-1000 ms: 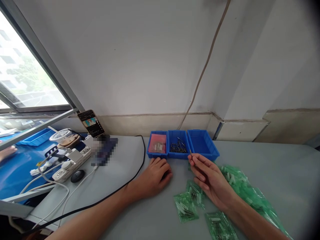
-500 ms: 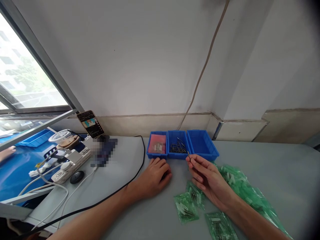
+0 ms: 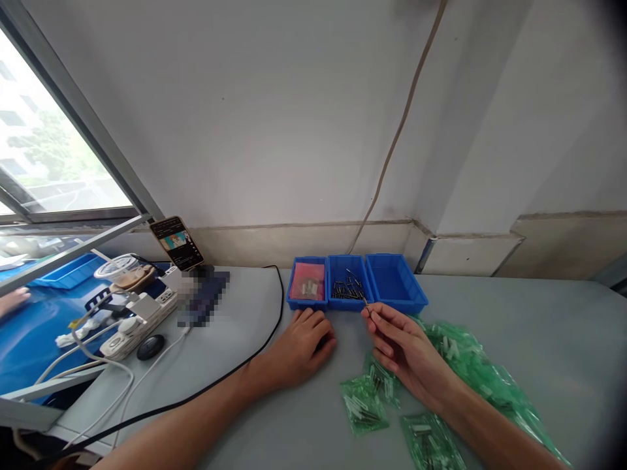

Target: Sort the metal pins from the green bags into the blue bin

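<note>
My right hand (image 3: 409,349) pinches a small thin metal piece (image 3: 365,302), screw-like or pin-like, between thumb and fingertips. It is held just in front of the middle blue bin (image 3: 347,305), where several dark slender metal pieces (image 3: 349,287) lie loose. Palm down on the grey table, my left hand (image 3: 304,346) rests before the left blue bin (image 3: 307,305) with its fingers loosely extended and holding nothing. That bin contains a pink bag (image 3: 308,271). Near my right wrist lie small green plastic packets (image 3: 363,406) with white and metal parts inside.
A large green plastic bag (image 3: 494,385) lies right of my forearm. The right blue bin (image 3: 392,277) adjoins the others. Leftward are a black cable (image 3: 215,382), a mouse (image 3: 151,347), a power strip (image 3: 142,323) and a propped phone (image 3: 177,243). Another person's hand (image 3: 14,300) shows far left.
My right hand has shifted very slightly left, still pinching the small metal piece, which now tilts more toward the middle bin. My left hand stays put.
</note>
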Available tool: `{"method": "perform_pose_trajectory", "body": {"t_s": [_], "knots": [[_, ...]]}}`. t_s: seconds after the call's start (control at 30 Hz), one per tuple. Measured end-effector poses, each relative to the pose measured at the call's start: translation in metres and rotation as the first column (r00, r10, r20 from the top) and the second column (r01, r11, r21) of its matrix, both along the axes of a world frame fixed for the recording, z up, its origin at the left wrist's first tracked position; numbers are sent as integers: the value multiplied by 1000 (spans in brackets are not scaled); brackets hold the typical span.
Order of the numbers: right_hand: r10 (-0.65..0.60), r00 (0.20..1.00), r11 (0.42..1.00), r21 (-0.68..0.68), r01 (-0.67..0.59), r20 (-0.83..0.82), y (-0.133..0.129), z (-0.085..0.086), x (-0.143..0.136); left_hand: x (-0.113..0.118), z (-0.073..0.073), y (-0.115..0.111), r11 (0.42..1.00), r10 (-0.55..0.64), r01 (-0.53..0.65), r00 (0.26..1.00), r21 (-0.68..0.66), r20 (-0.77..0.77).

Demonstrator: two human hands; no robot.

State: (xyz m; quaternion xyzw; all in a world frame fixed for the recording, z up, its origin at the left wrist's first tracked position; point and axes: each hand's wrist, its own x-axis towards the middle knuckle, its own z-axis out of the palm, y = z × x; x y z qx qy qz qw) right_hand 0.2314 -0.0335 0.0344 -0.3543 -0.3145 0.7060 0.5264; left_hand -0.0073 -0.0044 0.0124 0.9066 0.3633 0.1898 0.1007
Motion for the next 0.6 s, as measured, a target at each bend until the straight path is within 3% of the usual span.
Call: {"method": "perform_pose_trajectory", "body": {"t_s": [0.3, 0.6], "knots": [[-10, 996, 1000, 23, 9, 85, -4, 2, -2, 0, -1, 0, 1000, -3, 3, 1000, 2, 8], [-75, 942, 980, 201, 8, 327, -5, -3, -5, -1, -1, 1, 1000, -4, 4, 1000, 19, -10]]}}
